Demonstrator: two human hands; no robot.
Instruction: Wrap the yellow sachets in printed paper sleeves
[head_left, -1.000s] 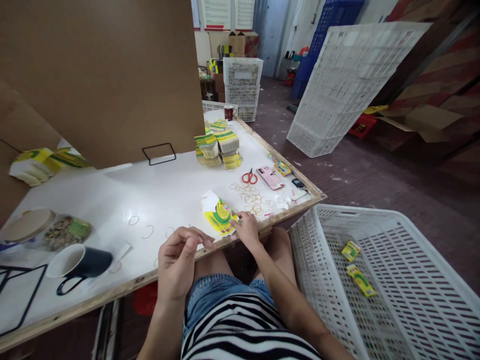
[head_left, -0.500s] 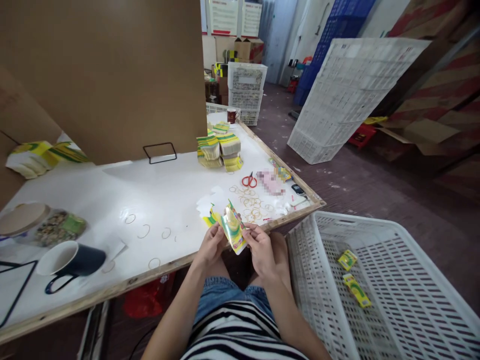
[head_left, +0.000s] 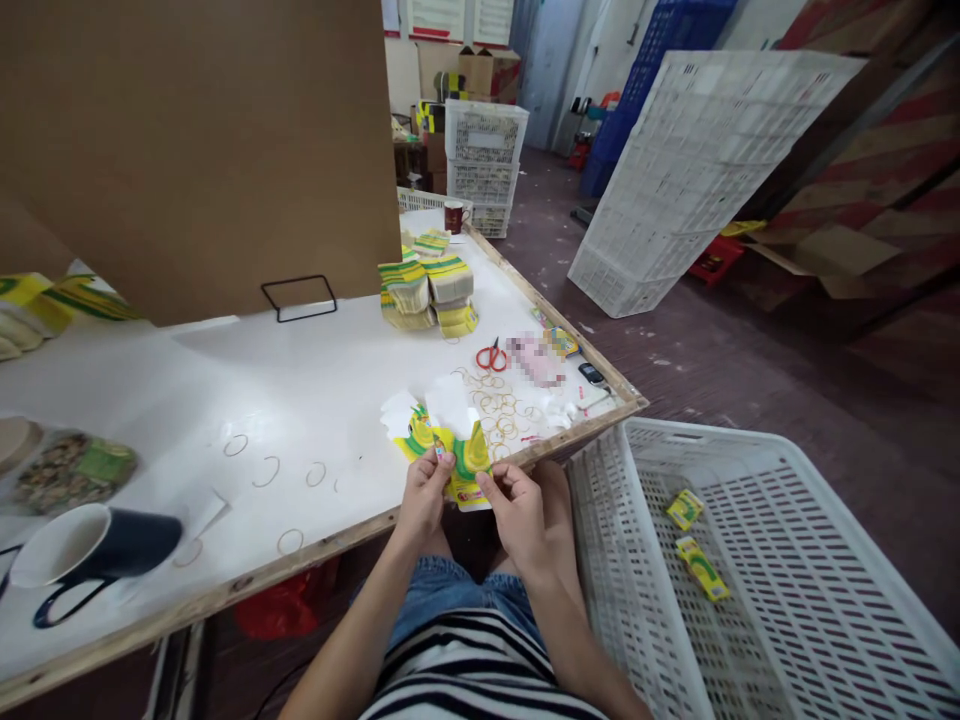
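Note:
At the front edge of the table, my left hand (head_left: 424, 492) is closed, thumb and fingers pinching several yellow-and-green printed packets (head_left: 471, 458). White flaps stand up from their far ends. My right hand (head_left: 519, 508) pinches the lower right side of the front packet between thumb and forefinger. What is printed on them is too small to read. Just beyond, rubber bands (head_left: 501, 405) lie scattered beside a pair of red-handled scissors (head_left: 491, 355).
Bundled packets (head_left: 427, 285) are stacked against a brown board (head_left: 225, 150). A dark mug (head_left: 112, 545) stands at the left. On my right, a white crate (head_left: 637, 560) holds two small yellow packs (head_left: 701, 568). Stacked white crates (head_left: 697, 180) stand behind it.
The front packet has turned from slanted to flatter and wider, and its white flap now shows upright. Both hands stay on the packets. The view has shifted slightly right and down.

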